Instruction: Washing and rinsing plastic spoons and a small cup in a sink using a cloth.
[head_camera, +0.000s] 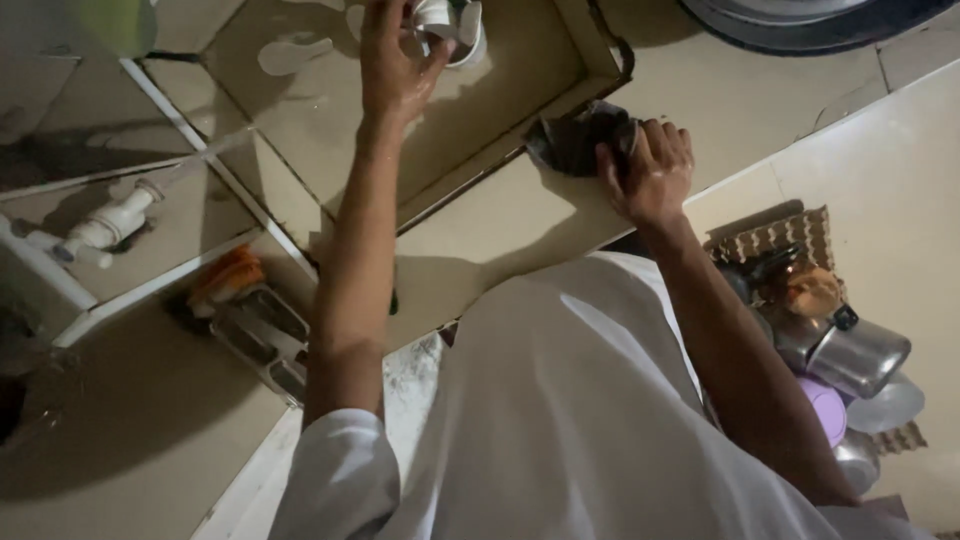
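- Hands first: the left hand reaches far out over the sunken sink basin, fingers curled around a small white cup-like piece at the basin's far side; it looks like a firm pinch between thumb and fingers.
- Right hand is closed down on a dark crumpled cloth, pressing it onto the worktop right at the near corner of the basin's rim.
- White plastic tap sits on the tiled ledge at the left; an orange-topped scrubber and a metal rack lie below it.
- Steel pots, a purple lid and egg trays crowd the right end, close beside the right forearm.
- Risk, as I judge it: the white piece is held at full stretch over a wet, hard basin, so a slip of the fingers could drop and chip it.
- Leaning on the damp cloth could let the right hand slide along the worktop edge, throwing the reach off.
- A backward sweep of the right elbow might knock the stacked pots.
- Dim light hides the basin floor; puddles are hard to judge.
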